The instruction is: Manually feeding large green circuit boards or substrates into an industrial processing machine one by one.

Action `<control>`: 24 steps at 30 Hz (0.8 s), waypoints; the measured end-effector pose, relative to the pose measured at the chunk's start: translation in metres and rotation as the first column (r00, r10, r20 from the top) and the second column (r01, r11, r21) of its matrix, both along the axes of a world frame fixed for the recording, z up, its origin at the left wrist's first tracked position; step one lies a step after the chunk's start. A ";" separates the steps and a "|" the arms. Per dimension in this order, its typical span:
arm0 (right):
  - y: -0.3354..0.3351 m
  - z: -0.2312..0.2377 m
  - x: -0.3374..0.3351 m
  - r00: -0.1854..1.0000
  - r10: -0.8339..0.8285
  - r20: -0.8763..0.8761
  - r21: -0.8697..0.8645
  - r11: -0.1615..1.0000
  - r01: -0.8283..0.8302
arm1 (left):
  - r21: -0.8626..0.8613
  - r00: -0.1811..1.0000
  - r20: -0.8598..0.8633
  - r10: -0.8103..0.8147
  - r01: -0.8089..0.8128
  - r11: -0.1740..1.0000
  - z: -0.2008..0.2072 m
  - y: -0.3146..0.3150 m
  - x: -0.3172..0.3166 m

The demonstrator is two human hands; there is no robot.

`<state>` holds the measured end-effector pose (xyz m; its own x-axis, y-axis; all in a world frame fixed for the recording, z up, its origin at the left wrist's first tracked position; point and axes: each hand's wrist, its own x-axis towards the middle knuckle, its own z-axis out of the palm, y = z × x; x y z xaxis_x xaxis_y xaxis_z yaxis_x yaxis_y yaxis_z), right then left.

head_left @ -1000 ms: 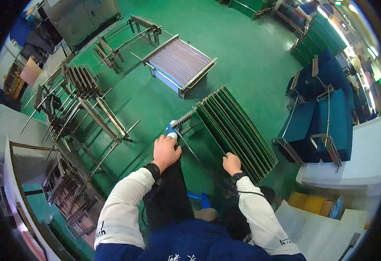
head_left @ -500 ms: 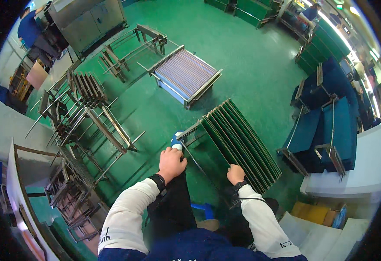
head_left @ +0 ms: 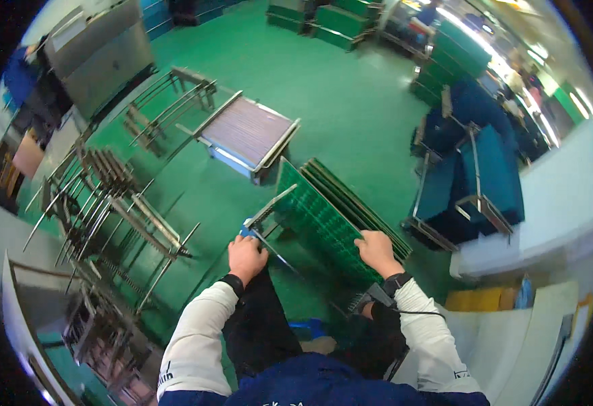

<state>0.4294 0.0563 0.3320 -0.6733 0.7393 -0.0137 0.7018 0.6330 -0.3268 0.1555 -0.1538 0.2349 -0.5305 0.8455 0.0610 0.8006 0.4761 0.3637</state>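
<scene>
My right hand [head_left: 379,252] is closed on the top edge of a large green circuit board panel [head_left: 320,215], which leans away from the others. Several more green panels [head_left: 357,199] stand behind it in a row. A slotted metal bar [head_left: 274,204] of the rack runs along the left end of the panels. My left hand [head_left: 247,259] rests over my left knee with its fingers bent down at the front, and holds nothing that shows. Just beyond it is a blue and white thing [head_left: 246,229], perhaps my shoe.
A low rack filled with thin panels [head_left: 246,128] stands ahead on the green floor. Metal frames [head_left: 107,183] crowd the left side. Dark blue-green panels in racks [head_left: 472,176] stand at right. A person in blue [head_left: 22,78] is at the far left beside a metal cabinet [head_left: 100,54].
My right hand has drawn the front panel's top toward me, opening a gap and showing its patterned face. My left hand stays on the knee. The view has shifted.
</scene>
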 end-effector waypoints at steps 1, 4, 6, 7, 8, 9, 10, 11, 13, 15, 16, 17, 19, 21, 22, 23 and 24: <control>0.001 0.023 0.009 0.999 -0.032 -0.017 -0.002 0.999 0.032 | -0.066 0.999 0.038 -0.008 0.010 0.998 0.005 0.005 0.003; 0.017 0.072 0.053 0.987 -0.088 -0.132 0.014 0.996 0.090 | -0.038 0.999 0.005 -0.052 0.052 0.998 -0.003 0.010 0.007; 0.023 0.107 0.090 0.958 -0.160 -0.238 -0.003 0.986 0.165 | 0.014 0.996 0.010 -0.094 0.094 0.995 -0.006 0.015 0.011; 0.021 0.127 0.113 0.933 -0.195 -0.302 0.012 0.978 0.209 | 0.049 0.991 0.031 -0.128 0.126 0.991 -0.005 0.017 0.016; 0.019 0.147 0.133 0.877 -0.289 -0.383 -0.076 0.956 0.283 | 0.024 0.989 0.007 -0.150 0.150 0.988 -0.004 0.017 0.019; 0.018 0.159 0.150 0.800 -0.368 -0.473 -0.173 0.930 0.326 | -0.009 0.987 -0.035 -0.159 0.159 0.987 -0.004 0.013 0.016; 0.012 0.173 0.168 0.666 -0.418 -0.617 -0.267 0.908 0.322 | 0.007 0.985 -0.042 -0.165 0.166 0.986 -0.007 0.012 0.018; 0.010 0.181 0.186 0.501 -0.441 -0.745 -0.350 0.897 0.269 | 0.015 0.987 -0.063 -0.150 0.151 0.988 -0.012 0.008 0.012; -0.010 0.220 0.237 0.287 -0.566 -0.773 -0.481 0.817 0.317 | 0.033 0.980 -0.099 -0.174 0.178 0.983 -0.027 0.014 0.008; -0.045 0.242 0.288 0.021 -0.504 -0.863 -0.473 0.824 0.312 | -0.104 0.983 -0.066 -0.171 0.164 0.981 -0.036 0.022 0.010; -0.066 0.254 0.324 -0.079 -0.441 -0.894 -0.441 0.833 0.335 | -0.091 0.970 -0.065 -0.233 0.227 0.970 -0.039 0.030 0.021; -0.082 0.263 0.359 -0.174 -0.370 -0.912 -0.409 0.849 0.336 | -0.096 0.964 -0.105 -0.243 0.233 0.968 -0.037 0.032 0.027; -0.112 0.278 0.424 -0.336 -0.286 -0.897 -0.429 0.743 0.513 | -0.097 0.951 -0.153 -0.269 0.256 0.962 -0.034 0.032 0.032; -0.145 0.302 0.440 -0.448 -0.110 -0.887 -0.335 0.821 0.462 | -0.116 0.966 -0.121 -0.227 0.214 0.970 -0.037 0.034 0.020; -0.161 0.307 0.464 -0.450 -0.095 -0.888 -0.330 0.813 0.480 | -0.145 0.968 -0.082 -0.236 0.223 0.964 -0.034 0.036 0.023; -0.181 0.315 0.488 -0.442 -0.029 -0.897 -0.288 0.796 0.532 | -0.141 0.961 -0.077 -0.264 0.252 0.957 -0.033 0.040 0.032; -0.193 0.317 0.506 -0.436 0.032 -0.899 -0.250 0.782 0.571 | -0.142 0.958 -0.116 -0.262 0.245 0.959 -0.031 0.040 0.037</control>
